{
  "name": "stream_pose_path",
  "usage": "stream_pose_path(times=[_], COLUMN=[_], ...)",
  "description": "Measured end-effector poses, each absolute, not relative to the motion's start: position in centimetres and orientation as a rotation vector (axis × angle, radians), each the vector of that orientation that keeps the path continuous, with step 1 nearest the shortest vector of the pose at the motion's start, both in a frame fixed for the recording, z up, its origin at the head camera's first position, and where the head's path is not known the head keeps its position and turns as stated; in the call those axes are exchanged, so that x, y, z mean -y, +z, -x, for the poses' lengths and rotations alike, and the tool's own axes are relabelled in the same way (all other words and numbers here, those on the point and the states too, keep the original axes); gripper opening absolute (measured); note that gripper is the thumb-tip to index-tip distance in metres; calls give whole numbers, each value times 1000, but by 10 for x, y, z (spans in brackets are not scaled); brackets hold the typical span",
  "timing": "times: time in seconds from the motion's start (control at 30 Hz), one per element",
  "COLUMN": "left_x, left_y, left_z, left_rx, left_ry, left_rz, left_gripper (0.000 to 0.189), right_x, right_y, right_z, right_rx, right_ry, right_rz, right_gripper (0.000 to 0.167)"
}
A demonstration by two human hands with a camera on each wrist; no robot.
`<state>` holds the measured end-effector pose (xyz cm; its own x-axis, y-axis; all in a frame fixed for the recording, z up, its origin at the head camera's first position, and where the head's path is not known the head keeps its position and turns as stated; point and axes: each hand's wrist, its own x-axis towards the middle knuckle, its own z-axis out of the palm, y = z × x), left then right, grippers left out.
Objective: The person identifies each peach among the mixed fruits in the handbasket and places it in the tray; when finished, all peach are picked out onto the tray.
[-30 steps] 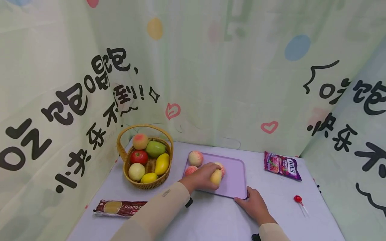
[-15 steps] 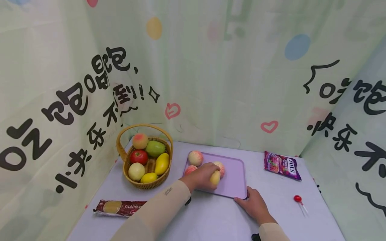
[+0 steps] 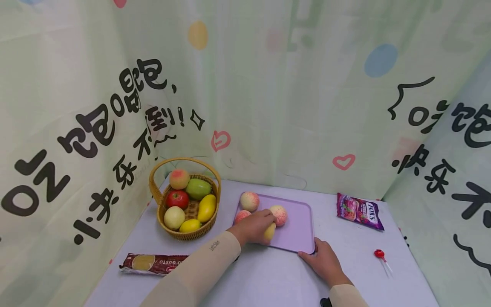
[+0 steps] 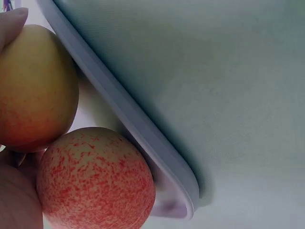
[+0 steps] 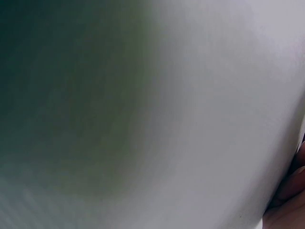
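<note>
In the head view my left hand (image 3: 255, 227) grips a yellow peach (image 3: 270, 231) low over the front part of the lilac tray (image 3: 299, 230). The left wrist view shows this peach (image 4: 38, 90) has a red blush and sits beside a red-speckled peach (image 4: 97, 183) near the tray's raised rim (image 4: 114, 100). Further peaches are on the tray: one at the back left corner (image 3: 249, 201), one right of my fingers (image 3: 278, 215). With thumb and fingers, my right hand (image 3: 324, 261) holds the tray's front right corner; only a few fingers (image 5: 290, 191) show in the right wrist view.
A wicker basket (image 3: 158, 217) of fruit stands back left. A brown biscuit packet (image 3: 153, 264) lies front left, partly behind my left sleeve. To the right are a purple snack bag (image 3: 358, 212) and a red lollipop (image 3: 379, 253). Curtains surround the table.
My left hand has shifted slightly left and toward the front with the yellow peach, uncovering more of the speckled peach behind it. My right hand stays at the tray corner.
</note>
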<state>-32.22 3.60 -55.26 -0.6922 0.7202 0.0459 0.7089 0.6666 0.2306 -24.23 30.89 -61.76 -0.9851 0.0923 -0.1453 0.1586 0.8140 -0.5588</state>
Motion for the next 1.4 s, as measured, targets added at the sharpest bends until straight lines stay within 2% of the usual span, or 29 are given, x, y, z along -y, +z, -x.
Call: stream_pose_path(times=[0.3, 0.6, 0.87, 1.03, 1.4], left_x=[-36, -26, -17, -10, 38], left_y=[-545, -529, -510, -497, -470], left_z=[320, 316, 306, 303, 318], left_rx=[-2810, -2783, -2760, -2734, -2778], left_ry=[282, 104, 11, 106, 615], left_rz=[-1214, -1458, -1495, -1448, -1114], left_gripper=[59, 43, 51, 57, 67], right_x=[-310, -310, -311, -311, -310], right_y=[-616, -614, -617, -618, -616], right_z=[241, 242, 241, 242, 241], right_rx=[-2895, -2902, -2908, -2909, -2891], right_ry=[-897, -897, -911, -910, -924], right_rz=[-189, -181, -169, -170, -187], right_gripper=[83, 80, 80, 80, 79])
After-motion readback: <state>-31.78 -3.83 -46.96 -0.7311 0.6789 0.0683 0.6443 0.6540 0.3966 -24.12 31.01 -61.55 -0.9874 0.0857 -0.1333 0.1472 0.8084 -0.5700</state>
